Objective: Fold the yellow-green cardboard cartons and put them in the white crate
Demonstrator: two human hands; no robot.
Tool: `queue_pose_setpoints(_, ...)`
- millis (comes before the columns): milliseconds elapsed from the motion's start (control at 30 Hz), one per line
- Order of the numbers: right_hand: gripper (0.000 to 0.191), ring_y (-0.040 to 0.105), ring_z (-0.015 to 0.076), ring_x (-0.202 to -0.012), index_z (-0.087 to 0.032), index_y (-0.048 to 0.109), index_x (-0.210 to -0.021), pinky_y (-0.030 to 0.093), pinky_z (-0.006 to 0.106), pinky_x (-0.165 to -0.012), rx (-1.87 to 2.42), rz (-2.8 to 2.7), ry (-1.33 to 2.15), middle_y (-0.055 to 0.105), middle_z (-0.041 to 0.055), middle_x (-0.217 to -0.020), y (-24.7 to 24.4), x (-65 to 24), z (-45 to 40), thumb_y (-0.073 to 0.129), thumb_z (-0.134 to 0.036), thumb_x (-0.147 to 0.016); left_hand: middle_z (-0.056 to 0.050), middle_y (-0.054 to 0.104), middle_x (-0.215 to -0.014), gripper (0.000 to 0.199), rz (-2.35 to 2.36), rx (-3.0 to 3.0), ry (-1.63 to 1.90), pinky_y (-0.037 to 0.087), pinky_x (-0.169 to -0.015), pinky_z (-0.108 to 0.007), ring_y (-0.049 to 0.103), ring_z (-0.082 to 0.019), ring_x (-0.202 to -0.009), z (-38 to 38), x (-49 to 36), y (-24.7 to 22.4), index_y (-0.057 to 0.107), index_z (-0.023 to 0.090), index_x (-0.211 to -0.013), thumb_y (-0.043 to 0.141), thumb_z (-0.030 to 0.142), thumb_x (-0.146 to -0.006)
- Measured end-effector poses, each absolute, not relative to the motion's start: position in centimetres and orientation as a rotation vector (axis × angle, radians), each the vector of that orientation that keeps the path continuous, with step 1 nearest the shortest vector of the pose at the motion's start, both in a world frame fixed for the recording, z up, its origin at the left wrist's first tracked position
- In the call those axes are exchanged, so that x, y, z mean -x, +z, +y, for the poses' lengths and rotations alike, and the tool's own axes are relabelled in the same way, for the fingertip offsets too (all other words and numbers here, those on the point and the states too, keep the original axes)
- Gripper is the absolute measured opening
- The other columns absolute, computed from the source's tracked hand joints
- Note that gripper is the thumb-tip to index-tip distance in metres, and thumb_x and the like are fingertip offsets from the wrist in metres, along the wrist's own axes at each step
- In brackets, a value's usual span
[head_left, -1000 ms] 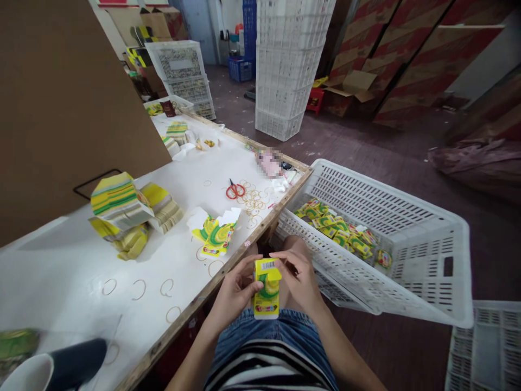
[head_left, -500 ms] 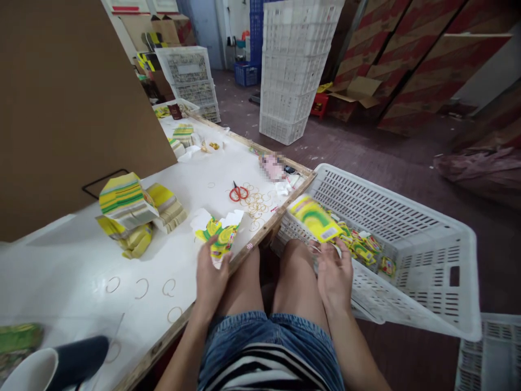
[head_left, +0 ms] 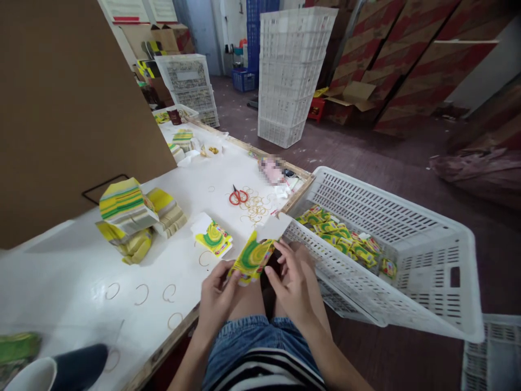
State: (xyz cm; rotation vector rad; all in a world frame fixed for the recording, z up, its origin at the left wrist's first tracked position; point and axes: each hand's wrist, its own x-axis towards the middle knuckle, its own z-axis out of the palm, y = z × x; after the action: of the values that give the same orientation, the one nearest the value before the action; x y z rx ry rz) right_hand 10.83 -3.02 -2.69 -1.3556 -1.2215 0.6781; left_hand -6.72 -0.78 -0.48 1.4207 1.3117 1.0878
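Observation:
A small yellow-and-green carton [head_left: 253,257] with a raised white flap is held above my lap, tilted. My left hand [head_left: 217,290] is closed on its lower left corner, thumb in front. At the carton's right edge is my right hand [head_left: 291,279], its index finger and thumb tips on the edge with a gap between them. A flat, unfolded carton [head_left: 215,238] of the same print lies on the table just beyond my left hand. Red-handled scissors [head_left: 238,196] and a scatter of rubber bands [head_left: 255,207] are farther back.
A white crate [head_left: 431,239] with several folded yellow cartons [head_left: 345,239] stands at my right, against the wooden table edge [head_left: 299,195]. Stacks of flat cartons [head_left: 126,209] sit on the left. A dark blue cup [head_left: 81,363] lies near me. Stacked crates [head_left: 288,81] stand behind.
My right hand has left the crate side, without the carton it held, and come in to the left. My left hand has lifted a carton off the table and moved right with it.

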Motion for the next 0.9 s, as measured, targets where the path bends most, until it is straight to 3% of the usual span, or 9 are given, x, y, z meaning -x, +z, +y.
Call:
queue_pose_setpoints(100, 0.051, 0.058, 0.0241, -0.101, -0.023, 0.043, -0.138, 0.052, 0.040, -0.084, 1.376, -1.382, 0.526, 0.058, 0.0130, -0.125, -2.4, -10.3, -3.0, 0.057, -0.030, -0.090, -0.004, 0.065, -0.082, 0.023, 1.211, -1.475, 1.086, 0.047, -0.074, -0.027, 0.060, -0.018, -0.081, -1.8, 5.6, 0.4, 0.067, 0.015, -0.092, 0.060, 0.036, -0.086)
queue_pose_setpoints(200, 0.049, 0.042, 0.0326, -0.129, -0.025, 0.045, -0.137, 0.042, 0.051, -0.098, 1.461, -1.469, 0.317, 0.039, 0.0148, -0.145, -2.3, -10.6, -3.2, 0.058, -0.031, -0.090, -0.004, 0.063, -0.080, 0.021, 1.193, -1.491, 1.056, 0.046, -0.071, -0.026, 0.058, -0.018, -0.078, -1.8, 5.6, 0.5, 0.067, 0.015, -0.090, 0.060, 0.035, -0.086)
queue_pose_setpoints(267, 0.049, 0.039, 0.0336, -0.133, -0.024, 0.045, -0.138, 0.039, 0.053, -0.101, 1.446, -1.534, 0.297, 0.037, 0.0146, -0.148, -2.1, -10.9, -3.3, 0.057, -0.030, -0.091, -0.004, 0.063, -0.081, 0.021, 1.171, -1.505, 1.035, 0.046, -0.071, -0.026, 0.058, -0.018, -0.078, -1.8, 5.8, 0.5, 0.068, 0.015, -0.090, 0.061, 0.034, -0.086)
queue_pose_setpoints(400, 0.053, 0.059, 0.0240, -0.100, -0.023, 0.041, -0.138, 0.051, 0.038, -0.085, 1.294, -1.545, 0.595, 0.057, 0.0127, -0.127, -2.2, -11.1, -3.6, 0.059, -0.027, -0.088, -0.006, 0.064, -0.082, 0.022, 1.079, -1.550, 0.965, 0.046, -0.072, -0.027, 0.058, -0.019, -0.079, -1.8, 6.0, 0.4, 0.069, 0.015, -0.092, 0.059, 0.034, -0.087)
queue_pose_setpoints(533, 0.048, 0.049, 0.0138, -0.066, -0.023, 0.049, -0.125, 0.049, 0.027, -0.064, 1.315, -1.372, 0.722, 0.057, 0.0027, -0.093, -2.9, -11.1, -3.7, 0.067, -0.024, -0.081, -0.006, 0.065, -0.083, 0.025, 1.041, -1.572, 0.826, 0.045, -0.073, -0.027, 0.058, -0.018, -0.079, -1.8, 6.4, 0.6, 0.071, 0.015, -0.093, 0.059, 0.037, -0.088)
queue_pose_setpoints(633, 0.039, 0.049, 0.0130, -0.066, -0.023, 0.050, -0.118, 0.048, 0.024, -0.062, 1.278, -1.265, 0.804, 0.051, -0.0009, -0.083, -3.2, -10.8, -3.9, 0.065, -0.023, -0.082, -0.006, 0.068, -0.083, 0.035, 0.952, -1.409, 0.673, 0.046, -0.073, -0.028, 0.060, -0.020, -0.080, -1.6, 6.6, 0.5, 0.073, 0.015, -0.097, 0.060, 0.046, -0.085)
queue_pose_setpoints(733, 0.031, 0.056, 0.0151, -0.077, -0.023, 0.050, -0.111, 0.051, 0.025, -0.069, 1.203, -1.248, 0.899, 0.054, 0.0016, -0.089, -3.4, -10.3, -4.1, 0.064, -0.025, -0.084, -0.006, 0.070, -0.076, 0.045, 0.810, -1.110, 0.564, 0.048, -0.068, -0.028, 0.061, -0.020, -0.073, -1.6, 6.1, 0.0, 0.074, 0.013, -0.095, 0.062, 0.054, -0.080)
queue_pose_setpoints(900, 0.020, 0.055, 0.0136, -0.067, -0.022, 0.051, -0.107, 0.048, 0.023, -0.061, 1.214, -1.238, 0.890, 0.054, -0.0012, -0.079, -3.4, -10.1, -4.4, 0.058, -0.025, -0.089, -0.007, 0.071, -0.074, 0.040, 0.627, -0.798, 0.544, 0.047, -0.067, -0.025, 0.061, -0.015, -0.066, -1.9, 4.4, -1.3, 0.075, 0.012, -0.092, 0.075, 0.045, -0.071)
